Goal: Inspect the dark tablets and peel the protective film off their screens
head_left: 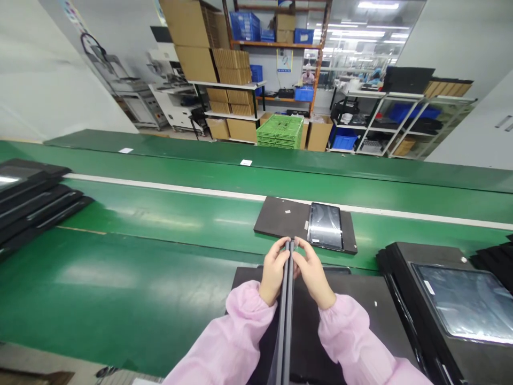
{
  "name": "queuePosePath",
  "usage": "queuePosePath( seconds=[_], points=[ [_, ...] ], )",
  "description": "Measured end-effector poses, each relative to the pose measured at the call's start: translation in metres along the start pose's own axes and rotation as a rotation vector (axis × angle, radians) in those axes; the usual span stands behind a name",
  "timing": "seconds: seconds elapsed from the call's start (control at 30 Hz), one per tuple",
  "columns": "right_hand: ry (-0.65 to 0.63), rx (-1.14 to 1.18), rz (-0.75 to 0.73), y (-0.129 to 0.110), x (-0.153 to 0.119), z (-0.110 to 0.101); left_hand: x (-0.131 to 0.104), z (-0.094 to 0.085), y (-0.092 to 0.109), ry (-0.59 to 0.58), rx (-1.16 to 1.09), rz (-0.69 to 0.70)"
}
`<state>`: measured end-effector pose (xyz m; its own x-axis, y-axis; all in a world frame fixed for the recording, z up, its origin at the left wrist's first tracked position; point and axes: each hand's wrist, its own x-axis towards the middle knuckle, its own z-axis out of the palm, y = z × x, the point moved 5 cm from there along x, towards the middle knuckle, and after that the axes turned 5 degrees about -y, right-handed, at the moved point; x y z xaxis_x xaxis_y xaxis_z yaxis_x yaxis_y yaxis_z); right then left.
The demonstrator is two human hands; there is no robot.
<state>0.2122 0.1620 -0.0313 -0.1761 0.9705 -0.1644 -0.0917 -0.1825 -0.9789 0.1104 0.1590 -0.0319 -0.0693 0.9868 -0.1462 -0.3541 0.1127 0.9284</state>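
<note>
Hands grip slim panels upright; dark tray bears glossy screen.

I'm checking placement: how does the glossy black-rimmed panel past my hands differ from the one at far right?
The glossy, black-rimmed middle panel rests on a single dark brown board; the glossy, black-rimmed right panel rests on a stack. The middle panel's white label is by its near edge, the right panel's by its left edge. Both lie face up.

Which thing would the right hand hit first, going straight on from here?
The right hand would first press into the two thin panels it holds; past them, probably the dark board on the green bench, though depth is unclear.
</note>
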Motion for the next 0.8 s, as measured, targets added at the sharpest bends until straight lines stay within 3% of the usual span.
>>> queuePosePath(
  seconds=[0.1, 0.37, 0.8],
  points=[
    [-0.066, -0.002, 0.048, 0.000, 0.007, 0.002, 0.000, -0.003, 0.003, -0.006, -0.011, -0.002],
    [-0.102, -0.051, 0.060, -0.004, 0.006, -0.006, 0.009, -0.006, -0.005, -0.174, -0.023, -0.040],
    [-0.125, -0.110, 0.071, -0.013, 0.005, -0.002, 0.013, -0.014, 0.003, -0.236, 0.016, -0.025]
  ],
)
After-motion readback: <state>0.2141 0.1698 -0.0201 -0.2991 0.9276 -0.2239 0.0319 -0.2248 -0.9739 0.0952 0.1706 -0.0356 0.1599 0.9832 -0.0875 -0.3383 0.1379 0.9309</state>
